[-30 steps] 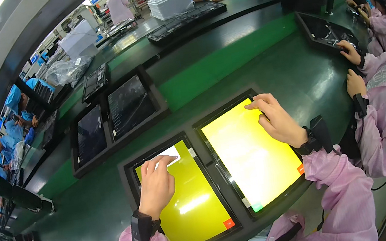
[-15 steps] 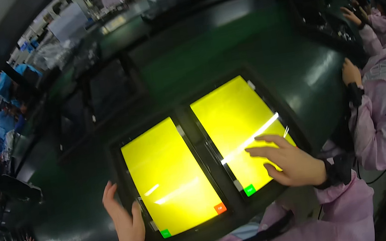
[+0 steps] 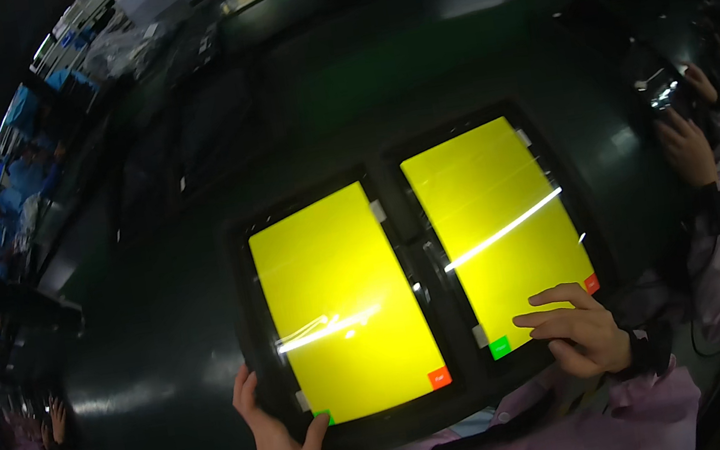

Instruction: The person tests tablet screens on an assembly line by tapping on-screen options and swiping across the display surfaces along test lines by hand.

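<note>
Two tablets with bright yellow screens lie side by side in a black tray (image 3: 416, 258). On the left tablet (image 3: 342, 293), a green block shows at the lower left corner and a red one at the lower right. My left hand (image 3: 279, 442) has its thumb over that green corner, its fingers spread along the tray's left edge. Above the lower part of the right tablet (image 3: 498, 214) is my right hand (image 3: 577, 337), fingers apart and bent, near its green and red corner blocks. Whether the right fingertips touch the glass I cannot tell. Neither hand holds anything.
A dark tray with more unlit tablets (image 3: 214, 121) lies farther back on the dark green table (image 3: 155, 349). At the right, another person's hand (image 3: 686, 146) is by a dark device. A further person's hand (image 3: 58, 421) shows at the far left.
My left thumb has come onto the green corner of the left tablet. My right hand has moved down the right tablet toward its lower edge. The view has shifted, and the surroundings look darker.
</note>
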Demonstrator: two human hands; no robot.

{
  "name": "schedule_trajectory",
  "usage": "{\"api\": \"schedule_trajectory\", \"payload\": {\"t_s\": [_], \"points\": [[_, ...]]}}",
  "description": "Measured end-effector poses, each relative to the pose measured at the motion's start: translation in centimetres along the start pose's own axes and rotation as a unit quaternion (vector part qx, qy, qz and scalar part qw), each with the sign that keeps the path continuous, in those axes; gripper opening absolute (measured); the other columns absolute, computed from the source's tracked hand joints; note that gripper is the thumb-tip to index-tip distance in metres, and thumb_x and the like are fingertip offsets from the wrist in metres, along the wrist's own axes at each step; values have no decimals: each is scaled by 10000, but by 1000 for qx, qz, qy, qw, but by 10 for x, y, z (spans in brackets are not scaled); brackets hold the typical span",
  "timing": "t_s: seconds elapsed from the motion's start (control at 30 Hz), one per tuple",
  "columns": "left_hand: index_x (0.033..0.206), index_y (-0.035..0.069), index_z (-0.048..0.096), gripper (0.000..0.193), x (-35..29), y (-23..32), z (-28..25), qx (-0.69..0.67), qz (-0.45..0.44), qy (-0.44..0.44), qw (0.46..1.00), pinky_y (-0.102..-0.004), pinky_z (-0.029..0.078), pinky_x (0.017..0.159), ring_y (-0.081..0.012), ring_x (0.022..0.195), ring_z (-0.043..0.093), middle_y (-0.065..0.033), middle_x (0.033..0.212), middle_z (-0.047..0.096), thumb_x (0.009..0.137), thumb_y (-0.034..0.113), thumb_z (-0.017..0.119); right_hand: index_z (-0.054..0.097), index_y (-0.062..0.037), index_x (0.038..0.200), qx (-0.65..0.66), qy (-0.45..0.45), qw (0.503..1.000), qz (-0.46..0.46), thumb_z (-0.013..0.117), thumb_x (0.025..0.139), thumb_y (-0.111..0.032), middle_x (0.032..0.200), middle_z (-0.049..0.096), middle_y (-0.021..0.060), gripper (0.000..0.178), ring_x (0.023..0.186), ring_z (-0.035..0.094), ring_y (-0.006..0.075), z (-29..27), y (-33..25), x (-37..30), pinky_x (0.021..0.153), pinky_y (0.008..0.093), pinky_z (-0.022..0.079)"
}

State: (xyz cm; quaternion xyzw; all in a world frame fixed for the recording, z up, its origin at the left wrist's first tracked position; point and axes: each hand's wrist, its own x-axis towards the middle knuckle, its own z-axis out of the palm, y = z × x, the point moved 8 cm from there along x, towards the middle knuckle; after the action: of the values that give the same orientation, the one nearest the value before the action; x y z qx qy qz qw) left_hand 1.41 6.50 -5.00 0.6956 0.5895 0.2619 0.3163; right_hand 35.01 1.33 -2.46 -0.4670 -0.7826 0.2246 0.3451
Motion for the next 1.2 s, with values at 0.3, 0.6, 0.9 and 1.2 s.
{"api": "schedule_trajectory", "payload": {"t_s": [0.3,0.6,0.9,1.2], "points": [[1152,12,539,375,87,56,-25,136,222,108,959,-399,361,971,-314,1096,505,-137,1114,577,781,-42,546,553,-1,1162,-96,80,992,12,547,806,0,1135,592,142,356,1215,475,336,-40,35,99,980,407,415],[1179,-7,483,398,105,29,-14,219,230,117,941,-380,331,991,-298,1114,476,-79,1146,633,786,-58,520,570,-16,1137,-139,91,983,71,544,807,-31,1201,535,204,331,1198,469,364,-28,64,101,1002,442,382],[1167,32,546,439,108,34,-10,241,233,95,937,-412,348,977,-301,1091,512,-113,1118,602,743,-77,516,549,18,1112,-158,58,985,48,527,819,-31,1040,609,137,298,1224,444,341,-25,61,103,1004,438,358],[1271,-28,436,559,107,22,-26,160,226,192,942,-436,327,1042,-372,1192,445,-199,1281,478,718,-73,508,485,28,1156,-281,260,908,171,547,779,17,1197,490,211,383,1106,465,372,-64,110,79,940,439,398]]}}
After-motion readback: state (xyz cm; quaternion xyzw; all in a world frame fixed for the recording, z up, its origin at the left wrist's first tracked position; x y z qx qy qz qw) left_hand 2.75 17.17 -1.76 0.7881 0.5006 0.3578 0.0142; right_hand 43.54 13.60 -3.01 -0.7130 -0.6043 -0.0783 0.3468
